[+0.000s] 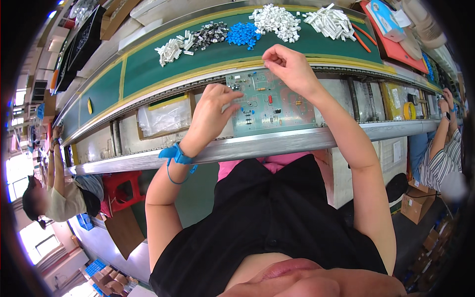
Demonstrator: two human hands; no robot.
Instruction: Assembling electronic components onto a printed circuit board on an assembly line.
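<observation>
1. your left hand (213, 110) is over the left side of the green board (297, 118), thumb and finger apart.
2. your right hand (291, 68) curls near its far edge; its grip is hard to see.
3. past the board lie piles of white bits (275, 23), black bits (210, 35) and blue bits (243, 35).
4. a blue band (177, 154) hugs your left wrist.

A red plastic stool (111, 184) stands beside a co-worker (64, 199) at left. At right, near another co-worker in a striped shirt (439, 161), are a cardboard box (415, 207) and a yellow tape roll (405, 111). A blue carton (387, 27) stands upper right.
</observation>
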